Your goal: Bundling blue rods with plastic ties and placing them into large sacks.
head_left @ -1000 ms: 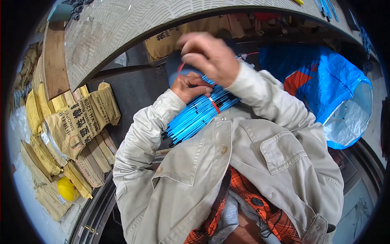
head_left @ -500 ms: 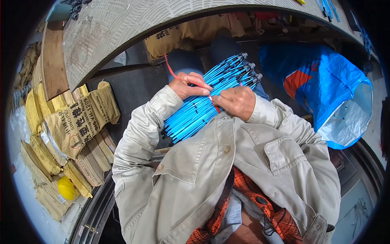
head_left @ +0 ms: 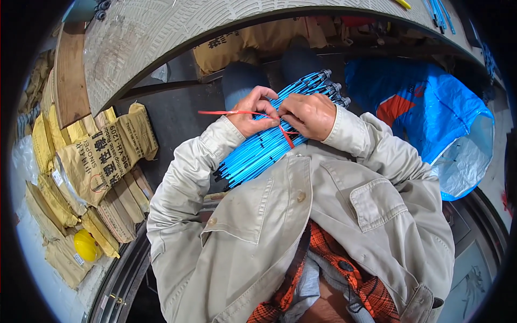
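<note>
A bundle of thin bright-blue tubes or cables (head_left: 253,159) with dark fittings at both ends lies slantwise across my lap. Around its middle runs a narrow red tie strip (head_left: 212,112); one loose end sticks out to the left past my wrist. My left hand (head_left: 251,112) is closed in a pinch on the strip over the bundle. Close beside it, my right hand (head_left: 311,115) has its fingers bent together at the same crossing of the strip, and a short red end shows below them. The fingertips of both hands nearly meet and partly hide the crossing.
Ahead is a table with a ridged pale top (head_left: 161,40), blue pieces (head_left: 439,16) at its far right. A large blue plastic sack (head_left: 431,113) stands open at right. Stacked brown paper sacks (head_left: 102,156) and a yellow hard hat (head_left: 86,245) are at left.
The strip's loose end has swung from pointing up to lying level toward the left. Both hands have come closer together over the bundle, the right one moving slightly up and left.
</note>
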The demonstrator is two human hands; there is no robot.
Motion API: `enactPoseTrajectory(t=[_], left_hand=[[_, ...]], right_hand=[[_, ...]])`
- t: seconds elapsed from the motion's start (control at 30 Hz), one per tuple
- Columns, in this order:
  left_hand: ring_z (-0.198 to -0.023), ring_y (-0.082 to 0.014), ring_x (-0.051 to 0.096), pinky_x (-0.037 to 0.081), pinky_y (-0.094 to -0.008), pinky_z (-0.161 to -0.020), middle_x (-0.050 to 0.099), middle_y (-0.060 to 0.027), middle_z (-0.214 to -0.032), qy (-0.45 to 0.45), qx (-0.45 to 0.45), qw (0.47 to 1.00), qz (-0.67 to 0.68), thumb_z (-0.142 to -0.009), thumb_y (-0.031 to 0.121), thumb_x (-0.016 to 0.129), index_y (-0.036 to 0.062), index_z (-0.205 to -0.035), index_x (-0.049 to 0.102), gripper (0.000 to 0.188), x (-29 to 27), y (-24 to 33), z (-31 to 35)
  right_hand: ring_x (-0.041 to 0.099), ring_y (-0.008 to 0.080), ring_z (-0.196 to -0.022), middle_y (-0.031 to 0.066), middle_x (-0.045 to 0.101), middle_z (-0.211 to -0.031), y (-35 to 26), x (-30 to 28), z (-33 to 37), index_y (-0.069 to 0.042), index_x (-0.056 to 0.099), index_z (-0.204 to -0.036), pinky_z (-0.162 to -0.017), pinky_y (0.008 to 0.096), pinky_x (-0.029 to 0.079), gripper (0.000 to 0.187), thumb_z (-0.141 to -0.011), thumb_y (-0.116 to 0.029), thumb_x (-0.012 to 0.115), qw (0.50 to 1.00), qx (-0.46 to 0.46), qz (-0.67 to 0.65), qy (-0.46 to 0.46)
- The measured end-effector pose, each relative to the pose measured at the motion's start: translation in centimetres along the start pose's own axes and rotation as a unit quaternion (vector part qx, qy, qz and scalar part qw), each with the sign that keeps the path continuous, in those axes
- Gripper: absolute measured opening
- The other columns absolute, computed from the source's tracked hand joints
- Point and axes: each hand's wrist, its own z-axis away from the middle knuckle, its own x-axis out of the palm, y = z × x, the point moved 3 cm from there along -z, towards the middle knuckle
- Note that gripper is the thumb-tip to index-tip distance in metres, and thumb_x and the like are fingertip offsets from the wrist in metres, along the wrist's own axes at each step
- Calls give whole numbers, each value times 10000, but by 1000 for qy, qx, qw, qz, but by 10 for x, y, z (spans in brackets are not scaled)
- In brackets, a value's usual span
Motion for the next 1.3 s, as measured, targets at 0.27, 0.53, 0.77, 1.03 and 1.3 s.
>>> enactPoseTrajectory(t=[0.27, 0.53, 0.77, 1.03, 1.3], left_hand=[[-633, -99, 544, 405, -187, -606, 578, -53, -708, 11, 46, 998, -31, -652, 6, 642, 25, -1101, 381, 520, 0, -7, -1], [-619, -102, 543, 404, -187, -580, 575, -60, -690, 15, 47, 999, 4, -651, -4, 628, 21, -1103, 377, 518, 1, -9, 0], [-609, -106, 540, 404, -191, -561, 576, -67, -690, 20, 50, 999, 1, -644, -16, 607, 20, -1100, 359, 521, 0, -6, 0], [-592, -114, 538, 399, -199, -534, 571, -71, -685, 84, 51, 994, -53, -638, -15, 583, 27, -1074, 350, 495, 6, -4, 2], [-613, -142, 543, 433, -213, -555, 570, -81, -750, 234, 111, 913, -316, -648, -2, 620, 0, -954, 478, 337, 24, 16, 11]], right_hand=[[535, 279, -466, 97, 580, -606, 4, 3, -20, -54, 530, -660, -411, 340, 411, 48, -665, -76, 572, 993, -38, -9, -112], [515, 276, -422, 79, 566, -550, 3, 2, -28, -69, 512, -643, -390, 337, 393, 86, -634, -111, 586, 979, -7, 27, -200], [415, 202, -360, 24, 505, -480, 10, 8, -15, -82, 497, -628, -359, 288, 332, 94, -587, -74, 581, 995, -53, -22, -80], [379, 178, -345, 1, 477, -462, 14, 7, -13, -86, 496, -643, -350, 266, 306, 117, -568, -52, 579, 993, -84, -46, -65], [382, 148, -376, -4, 481, -497, 19, 11, -13, -69, 525, -692, -372, 237, 298, 119, -594, -27, 579, 992, -97, -69, -46]])
